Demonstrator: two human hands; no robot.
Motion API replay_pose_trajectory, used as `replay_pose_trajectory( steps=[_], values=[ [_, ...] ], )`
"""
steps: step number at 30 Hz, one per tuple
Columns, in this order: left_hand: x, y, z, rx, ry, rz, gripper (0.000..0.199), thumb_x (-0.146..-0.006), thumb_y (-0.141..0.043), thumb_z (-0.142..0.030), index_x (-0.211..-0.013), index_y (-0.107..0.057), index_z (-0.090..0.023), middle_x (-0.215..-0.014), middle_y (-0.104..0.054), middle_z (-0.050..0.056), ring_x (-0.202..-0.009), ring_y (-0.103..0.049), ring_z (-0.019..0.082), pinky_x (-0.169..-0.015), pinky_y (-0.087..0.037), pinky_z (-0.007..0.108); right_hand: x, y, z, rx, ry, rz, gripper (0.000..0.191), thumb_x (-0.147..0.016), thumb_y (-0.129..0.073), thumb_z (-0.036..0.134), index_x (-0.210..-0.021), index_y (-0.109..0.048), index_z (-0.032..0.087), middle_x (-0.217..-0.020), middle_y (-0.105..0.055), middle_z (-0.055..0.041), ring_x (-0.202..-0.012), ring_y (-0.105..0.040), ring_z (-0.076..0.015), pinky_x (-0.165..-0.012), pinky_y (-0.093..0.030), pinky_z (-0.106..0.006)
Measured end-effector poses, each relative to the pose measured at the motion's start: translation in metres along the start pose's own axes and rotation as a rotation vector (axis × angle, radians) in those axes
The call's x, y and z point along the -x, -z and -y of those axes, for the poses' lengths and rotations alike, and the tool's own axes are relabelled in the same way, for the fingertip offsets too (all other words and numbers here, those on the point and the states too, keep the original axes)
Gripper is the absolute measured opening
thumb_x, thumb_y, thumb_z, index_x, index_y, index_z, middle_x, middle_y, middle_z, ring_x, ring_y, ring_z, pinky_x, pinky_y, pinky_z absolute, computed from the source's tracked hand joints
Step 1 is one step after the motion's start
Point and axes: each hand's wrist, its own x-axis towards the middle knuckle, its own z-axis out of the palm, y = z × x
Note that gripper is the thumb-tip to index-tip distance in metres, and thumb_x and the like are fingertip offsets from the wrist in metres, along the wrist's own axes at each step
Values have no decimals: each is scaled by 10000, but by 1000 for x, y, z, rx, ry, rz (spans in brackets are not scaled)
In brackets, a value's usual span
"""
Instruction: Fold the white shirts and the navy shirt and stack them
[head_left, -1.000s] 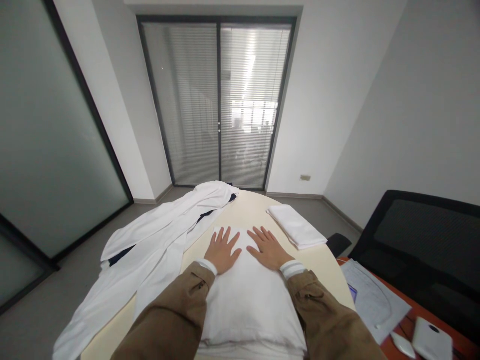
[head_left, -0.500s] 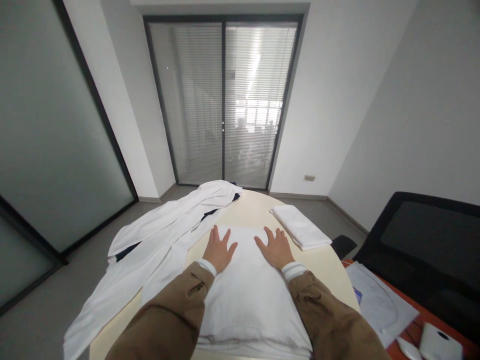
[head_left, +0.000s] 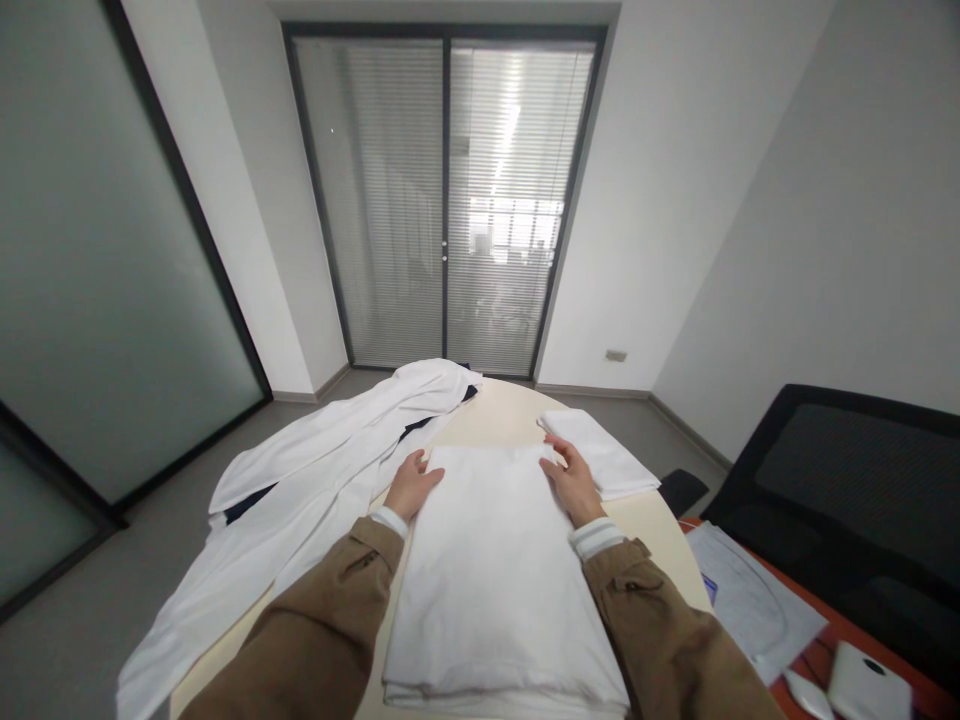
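A folded white garment point(head_left: 502, 560) lies flat on the pale round table point(head_left: 517, 405), its layered edge nearest me. At its far left corner is my left hand point(head_left: 413, 485), thumb over the top and fingers curled at the side edge. My right hand point(head_left: 576, 482) grips the far right corner the same way, thumb and fingers at the edge. The fingertips under the cloth are partly hidden. Just beyond my right hand rests a smaller folded white cloth point(head_left: 611, 455).
Loose white garments point(head_left: 322, 490) with dark parts spread along the table's left side and hang over its edge. At right, a black mesh chair point(head_left: 847, 490) stands by an orange-red surface holding papers point(head_left: 754, 595), a white mouse point(head_left: 808, 694) and a white device point(head_left: 870, 685).
Both hands have moved apart, from lying spread on top of the folded garment to its side edges near the far corners. Their fingers have curled in.
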Motion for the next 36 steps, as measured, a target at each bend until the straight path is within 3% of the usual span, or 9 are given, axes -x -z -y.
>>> replay_pose_trajectory(
  steps=[3,6,8,11,14,21,24,28,36],
  values=[
    [8,3,-5,14,28,246,547,-597,-887,-240,-1075,-648,-124,-1096,-728,187,-988,-704,337,-870,-555,445,-5,4,3,-107,81,-68,504,-720,-738,374,-1175,-565,242,-1347,-581,-109,-1248,-526,-271,-1025,-453,-456],
    [18,2,-13,36,-73,432,547,-586,-890,-273,-1072,-676,-142,-1131,-729,146,-1052,-682,331,-902,-547,419,-5,6,10,-188,71,-88,634,-707,-773,407,-1270,-517,266,-1365,-579,-104,-1281,-520,-278,-1031,-460,-468],
    [23,-1,-20,70,-157,384,587,-610,-876,-290,-1134,-650,-151,-1154,-723,129,-1067,-675,316,-922,-536,409,1,6,17,-259,-62,-6,711,-729,-767,439,-1353,-458,295,-1323,-620,-105,-1209,-590,-290,-977,-504,-478],
    [27,-4,-32,98,-237,281,599,-664,-843,-338,-1181,-610,-144,-1175,-712,131,-1065,-671,298,-936,-525,399,13,4,27,-319,-274,261,725,-714,-789,438,-1353,-481,288,-1231,-684,-111,-1084,-668,-322,-905,-544,-504],
    [28,-3,-41,95,-268,220,623,-645,-854,-353,-1176,-608,-140,-1169,-710,132,-1074,-664,294,-954,-515,392,22,3,34,-313,-337,471,695,-626,-850,354,-1257,-571,266,-1199,-705,-109,-1067,-676,-348,-912,-540,-523],
    [30,11,-31,116,-48,562,753,-527,-889,-163,-1230,-619,-179,-1135,-727,133,-1096,-669,316,-932,-538,422,15,9,32,-315,-242,331,728,-643,-832,289,-1307,-533,294,-1228,-696,-79,-1077,-678,-329,-947,-528,-516],
    [25,14,-23,143,10,517,644,-556,-873,-190,-1160,-655,-141,-1034,-756,140,-1003,-708,316,-880,-556,426,13,16,30,-290,-269,400,865,-587,-835,242,-1374,-480,289,-1237,-693,-85,-1090,-673,-337,-920,-539,-510],
    [19,18,-20,212,64,474,672,-514,-882,-159,-1146,-655,-120,-1003,-766,140,-945,-728,310,-864,-560,423,15,22,28,-278,-276,504,974,-534,-813,189,-1425,-434,299,-1232,-697,-71,-1119,-662,-318,-920,-537,-473],
    [15,20,-15,305,138,389,590,-509,-836,-54,-1073,-671,-105,-988,-770,146,-917,-737,296,-851,-575,396,13,24,27,-286,-302,560,586,-590,-830,241,-1149,-657,208,-1055,-759,-86,-969,-710,-308,-926,-522,-477]
  ],
)
